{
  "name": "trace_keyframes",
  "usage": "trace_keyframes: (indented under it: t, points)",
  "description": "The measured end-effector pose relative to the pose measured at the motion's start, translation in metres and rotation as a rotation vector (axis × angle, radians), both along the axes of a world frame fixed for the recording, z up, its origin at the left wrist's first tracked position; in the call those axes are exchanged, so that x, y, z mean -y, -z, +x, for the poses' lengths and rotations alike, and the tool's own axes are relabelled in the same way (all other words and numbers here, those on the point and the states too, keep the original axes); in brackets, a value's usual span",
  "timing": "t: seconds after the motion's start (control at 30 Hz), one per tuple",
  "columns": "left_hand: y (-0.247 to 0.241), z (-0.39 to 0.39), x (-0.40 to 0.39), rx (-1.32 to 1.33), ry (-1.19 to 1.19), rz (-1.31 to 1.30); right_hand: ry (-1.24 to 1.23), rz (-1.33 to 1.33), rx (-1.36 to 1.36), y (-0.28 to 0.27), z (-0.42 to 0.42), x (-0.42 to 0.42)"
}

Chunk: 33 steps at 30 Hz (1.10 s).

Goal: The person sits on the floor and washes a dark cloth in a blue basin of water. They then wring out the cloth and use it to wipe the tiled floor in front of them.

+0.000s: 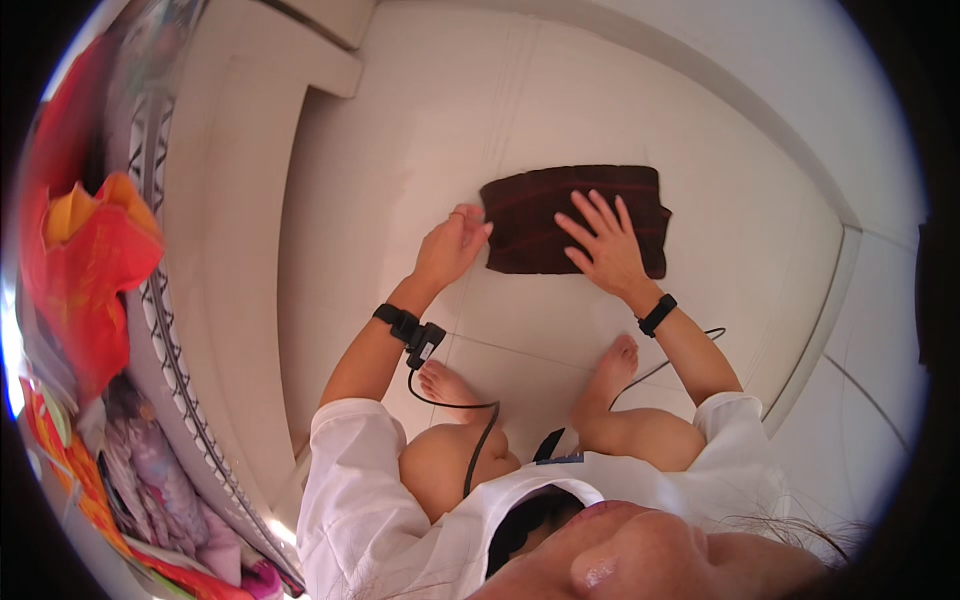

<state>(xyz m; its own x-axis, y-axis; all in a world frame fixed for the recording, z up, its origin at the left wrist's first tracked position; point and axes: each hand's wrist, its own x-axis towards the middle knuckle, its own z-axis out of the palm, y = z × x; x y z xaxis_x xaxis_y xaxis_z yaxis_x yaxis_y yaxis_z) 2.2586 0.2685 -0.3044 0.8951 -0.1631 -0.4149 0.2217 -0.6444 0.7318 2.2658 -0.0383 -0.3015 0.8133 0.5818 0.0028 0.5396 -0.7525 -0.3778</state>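
Observation:
A dark maroon folded cloth (525,225), crossed by thin red lines, lies flat on the pale tiled floor (420,165) before me. My right hand (611,251) rests palm down on its right half with the fingers spread. At the cloth's left edge is my left hand (450,244), its fingers curled and its thumb tip right by the edge. Whether those fingers pinch the fabric cannot be made out. The cloth's right side shows a small uneven corner sticking out.
My bare feet (450,386) are on the floor just below the cloth. A black cable (480,450) runs from the device on my left wrist (424,345). To the left stands a pale furniture panel (225,187), with a red bag (82,277) and piled fabrics (157,472) beyond.

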Motion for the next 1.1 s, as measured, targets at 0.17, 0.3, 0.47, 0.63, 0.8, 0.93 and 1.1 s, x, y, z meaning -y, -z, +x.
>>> trace_keyframes:
  t: [0.17,0.3,0.47,0.63,0.8,0.93,1.1]
  points:
    - [0.016,0.015,-0.057,0.456,-0.14,0.242,-0.211,-0.056,-0.032,0.032,0.035,-0.004]
    - [0.039,0.018,-0.121,0.525,-0.188,0.529,-0.07,-0.134,0.161,0.053,0.116,-0.013]
    - [0.066,0.034,-0.131,0.516,-0.301,0.667,0.453,-0.148,0.367,0.092,0.228,-0.068]
    - [0.082,0.027,-0.13,0.496,-0.349,0.652,-0.006,-0.103,0.223,0.079,0.168,-0.17]
    - [0.082,0.026,-0.132,0.509,-0.354,0.659,-0.532,0.079,-0.089,0.053,0.15,-0.167]
    - [0.078,0.028,-0.135,0.491,-0.355,0.677,-0.165,-0.04,0.206,0.073,0.244,-0.189]
    - [0.075,0.036,-0.126,0.491,-0.34,0.661,0.423,-0.239,0.335,0.078,0.33,-0.285]
